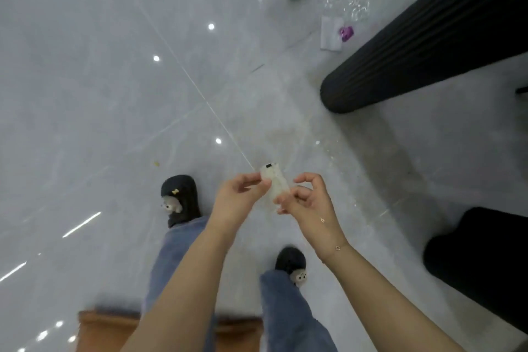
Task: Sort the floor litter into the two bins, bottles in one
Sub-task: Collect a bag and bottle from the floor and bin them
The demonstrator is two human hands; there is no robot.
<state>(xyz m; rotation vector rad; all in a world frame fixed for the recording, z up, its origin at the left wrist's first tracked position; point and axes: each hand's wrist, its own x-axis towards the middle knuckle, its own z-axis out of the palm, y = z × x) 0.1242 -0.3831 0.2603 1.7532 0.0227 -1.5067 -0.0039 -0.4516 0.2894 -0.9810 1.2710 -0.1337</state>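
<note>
Both hands pinch 1 small pale wrapper (275, 184) above the floor (114, 94): left hand (238, 197) on its left edge, right hand (310, 200) on its right. No bin is visible.

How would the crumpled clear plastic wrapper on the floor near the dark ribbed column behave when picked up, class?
The clear plastic wrapper is probably floppy: it lies crumpled and shapeless. It looks thin and see-through, so likely very light. Its glossy film may slip between fingers and should not roll.

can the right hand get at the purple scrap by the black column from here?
Probably not yet. The right hand and left hand both pinch a clear wrapper, and the purple scrap lies well ahead on the floor, nothing blocking it.
</note>
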